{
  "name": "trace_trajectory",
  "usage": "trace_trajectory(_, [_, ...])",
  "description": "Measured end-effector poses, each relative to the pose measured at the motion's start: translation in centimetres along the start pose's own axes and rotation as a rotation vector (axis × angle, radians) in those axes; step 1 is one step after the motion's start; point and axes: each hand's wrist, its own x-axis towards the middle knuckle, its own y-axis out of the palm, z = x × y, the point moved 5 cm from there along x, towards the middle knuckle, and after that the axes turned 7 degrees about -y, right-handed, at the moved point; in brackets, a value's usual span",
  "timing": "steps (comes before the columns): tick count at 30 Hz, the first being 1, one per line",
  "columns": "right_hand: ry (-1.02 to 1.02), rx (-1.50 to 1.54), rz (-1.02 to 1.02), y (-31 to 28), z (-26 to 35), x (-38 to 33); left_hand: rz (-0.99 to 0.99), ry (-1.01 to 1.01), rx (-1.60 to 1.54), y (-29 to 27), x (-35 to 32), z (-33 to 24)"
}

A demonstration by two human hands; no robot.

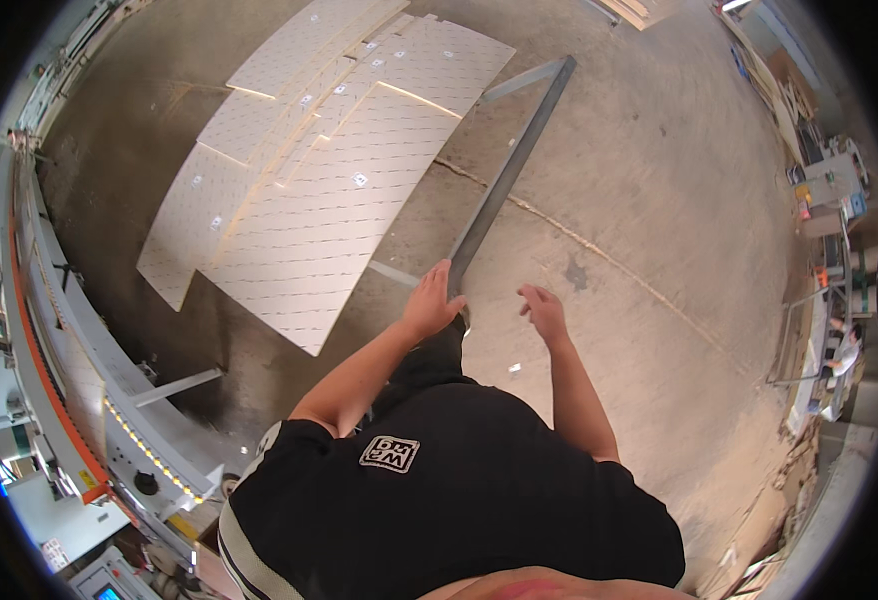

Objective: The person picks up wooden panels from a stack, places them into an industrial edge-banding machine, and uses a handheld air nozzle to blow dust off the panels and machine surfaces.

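My left hand lies at the near end of a grey metal rail, its fingers stretched out flat and the thumb apart. Touching or just above the metal, I cannot tell which. To the right, my right hand hovers over the floor with loosely bent fingers and nothing visible in it. Left of the rail, large pale panels with rows of dark dashes and small white labels lie side by side and partly overlapping. They appear to rest on the frame that the rail belongs to.
A long grey machine with an orange strip and a row of yellow rollers runs along the left. Concrete floor with a long crack spreads to the right. Along the right wall stand a cluttered bench, boards, and another person far off.
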Motion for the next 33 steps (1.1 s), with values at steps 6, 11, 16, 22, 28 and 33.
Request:
trace_trajectory(6, [-0.207, -0.164, 0.256, -2.9, 9.9, 9.6, 0.035, -0.208, -0.007, 4.0, 9.8, -2.2])
trace_trajectory(11, [-0.145, -0.100, 0.420, -3.5, 13.8, 17.2, 0.092, -0.298, 0.042, 3.4, 10.8, -1.7])
trace_trajectory(16, [-0.105, 0.036, 0.465, -0.4, 18.7, 29.8, 0.153, -0.468, 0.026, 2.5, 12.2, -1.6])
trace_trajectory(22, [0.096, 0.006, 0.520, 5.0, 15.6, 51.3, 0.091, -0.727, -0.155, 3.2, 15.2, -1.9])
trace_trajectory(28, [0.354, -0.038, 0.408, 8.4, 2.6, 72.9, -0.184, -0.898, -0.365, 4.3, 23.1, -4.3])
trace_trajectory(33, [0.527, -0.145, 0.317, 9.0, -4.7, 85.6, -0.210, -0.989, -0.421, 4.8, 32.6, -8.2])
